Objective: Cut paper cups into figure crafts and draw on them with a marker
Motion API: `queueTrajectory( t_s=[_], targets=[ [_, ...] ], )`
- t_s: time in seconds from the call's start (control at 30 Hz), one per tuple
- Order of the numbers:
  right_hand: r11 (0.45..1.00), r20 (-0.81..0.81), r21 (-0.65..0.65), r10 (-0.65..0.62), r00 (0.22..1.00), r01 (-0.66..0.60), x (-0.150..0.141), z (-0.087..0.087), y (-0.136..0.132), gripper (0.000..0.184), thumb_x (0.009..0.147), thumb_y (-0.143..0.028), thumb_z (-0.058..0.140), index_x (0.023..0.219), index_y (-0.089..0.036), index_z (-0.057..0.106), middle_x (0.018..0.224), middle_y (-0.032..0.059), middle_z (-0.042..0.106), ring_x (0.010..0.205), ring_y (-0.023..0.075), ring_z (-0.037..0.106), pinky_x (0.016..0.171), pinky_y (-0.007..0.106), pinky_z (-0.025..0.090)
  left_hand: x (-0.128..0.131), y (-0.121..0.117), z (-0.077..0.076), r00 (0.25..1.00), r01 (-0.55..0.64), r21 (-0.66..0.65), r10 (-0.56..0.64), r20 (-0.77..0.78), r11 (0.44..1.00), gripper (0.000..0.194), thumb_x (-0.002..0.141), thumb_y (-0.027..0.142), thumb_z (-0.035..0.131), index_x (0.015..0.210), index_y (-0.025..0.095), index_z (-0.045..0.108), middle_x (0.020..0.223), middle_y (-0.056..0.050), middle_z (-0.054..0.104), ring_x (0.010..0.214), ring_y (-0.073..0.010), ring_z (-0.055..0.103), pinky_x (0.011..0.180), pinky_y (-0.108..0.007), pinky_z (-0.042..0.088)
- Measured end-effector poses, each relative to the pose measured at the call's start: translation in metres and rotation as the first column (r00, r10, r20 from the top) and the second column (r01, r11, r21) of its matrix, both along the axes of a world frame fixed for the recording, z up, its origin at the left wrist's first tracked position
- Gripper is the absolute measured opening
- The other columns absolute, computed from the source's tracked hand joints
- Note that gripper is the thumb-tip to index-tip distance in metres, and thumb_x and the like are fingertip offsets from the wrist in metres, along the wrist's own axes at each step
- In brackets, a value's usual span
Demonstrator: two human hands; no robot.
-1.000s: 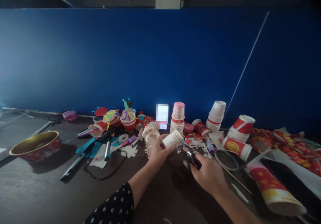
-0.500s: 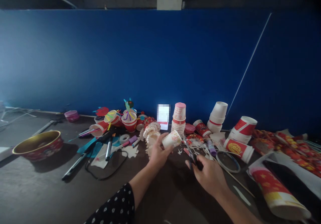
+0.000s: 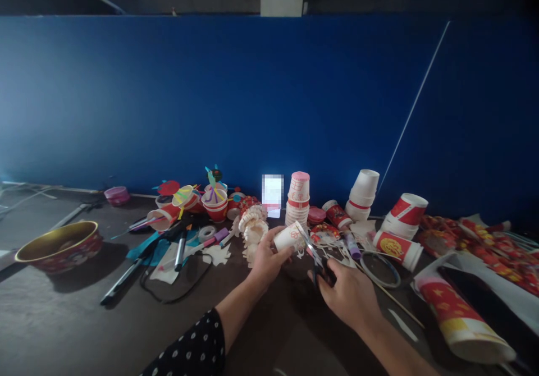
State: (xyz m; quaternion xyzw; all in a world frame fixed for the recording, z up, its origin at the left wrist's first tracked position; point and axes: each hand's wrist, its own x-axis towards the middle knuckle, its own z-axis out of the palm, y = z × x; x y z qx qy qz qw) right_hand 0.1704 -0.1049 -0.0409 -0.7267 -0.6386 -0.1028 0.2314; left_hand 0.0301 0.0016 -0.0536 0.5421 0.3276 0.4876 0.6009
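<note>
My left hand (image 3: 267,257) grips a small white paper cup (image 3: 289,237) lying on its side, with a red print on it. My right hand (image 3: 347,294) holds black-handled scissors (image 3: 319,264) by the grip. The scissors' metal blades reach up to the cup's rim, and the blade tips lie against the paper. Just left of the cup stand curled, fringed paper-cup crafts (image 3: 254,231), close to my left hand's fingers. Small white paper scraps (image 3: 324,250) are scattered below the cup.
A dark table holds red and white paper cups, stacked and toppled, markers, a tape roll (image 3: 206,233), a gold-lined red bowl (image 3: 59,247) and red patterned paper (image 3: 475,247). A large red cup (image 3: 458,320) lies at front right. A blue wall (image 3: 210,95) rises behind.
The scissors' blades have moved left and now meet the cup's rim. The cup has shifted slightly lower and left in my left hand.
</note>
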Motion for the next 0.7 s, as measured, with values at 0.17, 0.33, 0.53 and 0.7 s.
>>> queueTrajectory(
  t_s=[0.17, 0.33, 0.53, 0.7],
  targets=[
    [1.0, 0.022, 0.011, -0.025, 0.999, 0.025, -0.0011, 0.002, -0.0011, 0.027, 0.078, -0.043, 0.044, 0.066, -0.02, 0.053, 0.053, 0.0006, 0.062, 0.052, 0.0158, 0.058, 0.05, 0.026, 0.028, -0.0003, -0.0021, 0.0019, 1.0, 0.021, -0.007, -0.021, -0.012, 1.0, 0.056, 0.056, 0.02, 0.066, 0.108, 0.013, 0.045, 0.072, 0.0, 0.059, 0.047, -0.0075, 0.052, 0.043, -0.018, 0.042],
    [0.998, 0.088, 0.008, -0.062, 0.994, 0.062, -0.0006, 0.0012, -0.0008, 0.027, 0.079, -0.043, 0.044, 0.068, -0.02, 0.053, 0.054, 0.0016, 0.063, 0.053, 0.0169, 0.059, 0.05, 0.026, 0.027, -0.0007, -0.0011, 0.001, 0.999, 0.038, 0.014, -0.037, -0.021, 0.999, 0.054, 0.056, 0.018, 0.064, 0.107, 0.013, 0.046, 0.069, 0.001, 0.059, 0.045, -0.0077, 0.051, 0.044, -0.02, 0.042],
    [0.998, 0.143, -0.007, -0.065, 0.988, 0.067, -0.0013, 0.0007, -0.0012, 0.028, 0.08, -0.043, 0.043, 0.067, -0.02, 0.053, 0.054, 0.0032, 0.064, 0.051, 0.017, 0.06, 0.049, 0.026, 0.026, -0.001, 0.0022, -0.0018, 0.999, 0.038, 0.034, -0.037, -0.034, 0.999, 0.055, 0.056, 0.019, 0.065, 0.108, 0.014, 0.045, 0.07, 0.0, 0.059, 0.046, -0.0079, 0.052, 0.044, -0.02, 0.043],
    [0.999, 0.112, -0.025, -0.035, 0.993, 0.038, -0.0026, 0.0029, -0.0023, 0.029, 0.081, -0.043, 0.042, 0.07, -0.019, 0.056, 0.055, 0.0039, 0.065, 0.053, 0.0169, 0.061, 0.049, 0.025, 0.027, -0.0015, 0.0029, -0.0014, 0.998, 0.02, 0.046, -0.018, -0.061, 0.999, 0.054, 0.057, 0.02, 0.066, 0.107, 0.014, 0.047, 0.069, 0.001, 0.059, 0.047, -0.0075, 0.052, 0.043, -0.018, 0.041]
  ],
)
